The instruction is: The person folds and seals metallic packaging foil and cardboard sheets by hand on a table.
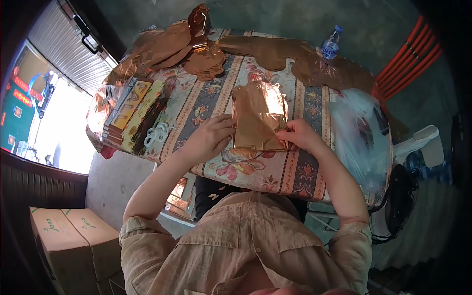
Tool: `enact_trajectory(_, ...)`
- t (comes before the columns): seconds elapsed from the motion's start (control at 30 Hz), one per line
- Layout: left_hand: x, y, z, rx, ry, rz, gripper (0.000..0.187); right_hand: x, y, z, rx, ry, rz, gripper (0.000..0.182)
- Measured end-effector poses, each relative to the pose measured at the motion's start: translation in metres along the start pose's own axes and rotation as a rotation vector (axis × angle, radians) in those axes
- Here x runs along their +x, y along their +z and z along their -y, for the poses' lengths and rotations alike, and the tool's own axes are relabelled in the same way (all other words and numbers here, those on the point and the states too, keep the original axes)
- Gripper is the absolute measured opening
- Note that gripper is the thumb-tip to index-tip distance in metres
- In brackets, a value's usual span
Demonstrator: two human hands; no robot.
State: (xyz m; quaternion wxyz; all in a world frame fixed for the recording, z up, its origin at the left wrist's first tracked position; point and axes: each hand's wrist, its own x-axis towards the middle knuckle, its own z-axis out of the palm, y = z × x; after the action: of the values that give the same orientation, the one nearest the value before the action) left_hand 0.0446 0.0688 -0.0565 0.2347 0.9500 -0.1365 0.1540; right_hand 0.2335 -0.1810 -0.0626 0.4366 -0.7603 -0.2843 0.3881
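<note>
A shiny gold foil balloon (pixel 255 118), flat and partly folded, lies on the patterned tablecloth (pixel 196 132) in front of me. My left hand (pixel 212 138) rests at its left edge, fingers lightly bent and fingertips touching the foil. At the lower right corner, my right hand (pixel 301 136) pinches the foil between thumb and fingers. The folded flap across the lower half reflects light brightly.
More flat gold foil pieces (pixel 167 44) cover the table's far side. Printed packets (pixel 132 110) and white ribbon rolls (pixel 156 134) lie left. Clear plastic bags (pixel 359 137) lie right; a water bottle (pixel 332 43) stands at the back. Cardboard boxes (pixel 73 231) stand lower left.
</note>
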Motion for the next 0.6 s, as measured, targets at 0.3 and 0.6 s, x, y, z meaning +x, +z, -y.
enact_trajectory(0.3,0.016,-0.011,0.002,-0.405,-0.224,0.099,0.036,0.000,-0.002,0.000,-0.058,0.012,0.012,0.028)
enact_trajectory(0.6,0.014,0.011,-0.014,-0.240,-0.330,-0.012,0.063,-0.004,-0.002,0.009,-0.083,0.042,0.038,0.023)
